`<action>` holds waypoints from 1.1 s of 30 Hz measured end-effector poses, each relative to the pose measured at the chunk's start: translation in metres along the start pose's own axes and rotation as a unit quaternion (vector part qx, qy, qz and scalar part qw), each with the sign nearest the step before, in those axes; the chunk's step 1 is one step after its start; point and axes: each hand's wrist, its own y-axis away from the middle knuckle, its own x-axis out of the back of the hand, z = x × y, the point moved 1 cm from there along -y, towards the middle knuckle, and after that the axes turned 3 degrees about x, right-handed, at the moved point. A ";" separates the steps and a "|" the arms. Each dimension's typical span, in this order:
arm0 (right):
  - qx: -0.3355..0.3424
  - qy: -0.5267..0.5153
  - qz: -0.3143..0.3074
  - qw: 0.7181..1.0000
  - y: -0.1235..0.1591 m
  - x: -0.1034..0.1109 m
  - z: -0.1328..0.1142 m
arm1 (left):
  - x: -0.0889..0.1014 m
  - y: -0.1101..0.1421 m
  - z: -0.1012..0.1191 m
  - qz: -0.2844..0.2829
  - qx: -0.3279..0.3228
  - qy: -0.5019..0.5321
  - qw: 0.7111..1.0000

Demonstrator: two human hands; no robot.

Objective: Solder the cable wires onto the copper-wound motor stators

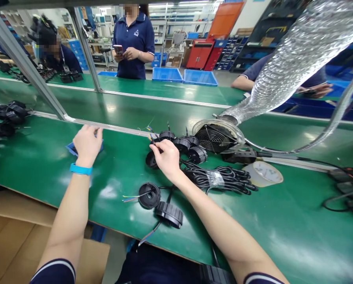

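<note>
My left hand [86, 144], with a blue band on the wrist, is over a small blue tray [72, 149]. Its fingers bend down out of sight; the thumb shows at the side, and the tray's contents are mostly hidden. My right hand [168, 157] pinches a black cable [152, 141] near its end, where yellow and blue wires stick up. Round black caps [182, 144] lie in a group just beyond that hand. Closer to me are a black cap with thin coloured wires [149, 195] and a ribbed black cap [169, 215] on its side.
A bundle of black cables [217, 177] lies right of my right hand, beside a whitish tub [263, 173]. Behind stands a fan with a grille [213, 138], joined to a silver duct [288, 59]. A metal post [37, 67] rises at left. Co-workers are across the bench.
</note>
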 end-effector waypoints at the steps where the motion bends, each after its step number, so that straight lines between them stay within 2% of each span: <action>1: -0.004 0.015 0.007 1.000 -0.004 -0.004 0.002 | -0.001 -0.005 -0.012 -0.023 0.030 -0.051 0.998; 3: -0.005 0.049 0.010 0.999 -0.012 -0.015 0.006 | -0.005 -0.012 -0.033 -0.097 0.078 -0.126 0.984; 5: 0.002 0.080 -0.002 0.997 -0.018 -0.027 0.007 | -0.007 -0.018 -0.046 -0.168 0.100 -0.168 0.966; 8: -0.006 0.114 -0.019 0.993 -0.026 -0.043 0.007 | -0.006 -0.023 -0.053 -0.228 0.092 -0.189 0.951; 11: -0.025 0.133 -0.043 0.990 -0.038 -0.054 0.008 | -0.003 -0.025 -0.056 -0.265 0.075 -0.192 0.942; 16: -0.026 0.158 -0.111 0.981 -0.050 -0.050 0.000 | -0.007 -0.029 -0.064 -0.264 0.048 -0.178 0.947; 19: -0.001 0.121 -0.122 0.985 -0.043 -0.030 -0.018 | -0.012 -0.030 -0.069 -0.260 0.051 -0.164 0.950; 22: 0.068 0.009 -0.150 0.986 -0.025 -0.004 -0.040 | -0.014 -0.029 -0.072 -0.238 0.050 -0.157 0.957; 25: 0.133 -0.088 -0.266 0.951 0.000 0.015 -0.055 | -0.016 -0.028 -0.074 -0.192 0.061 -0.140 0.969; 28: 0.167 -0.120 -0.361 0.909 0.020 0.020 -0.058 | -0.017 -0.028 -0.077 -0.159 0.076 -0.112 0.978; 30: 0.164 -0.133 -0.362 0.908 0.027 0.020 -0.056 | -0.018 -0.028 -0.080 -0.154 0.070 -0.087 0.982; 33: 0.110 -0.180 -0.288 0.934 0.030 0.017 -0.048 | -0.020 -0.030 -0.082 -0.154 0.051 -0.058 0.985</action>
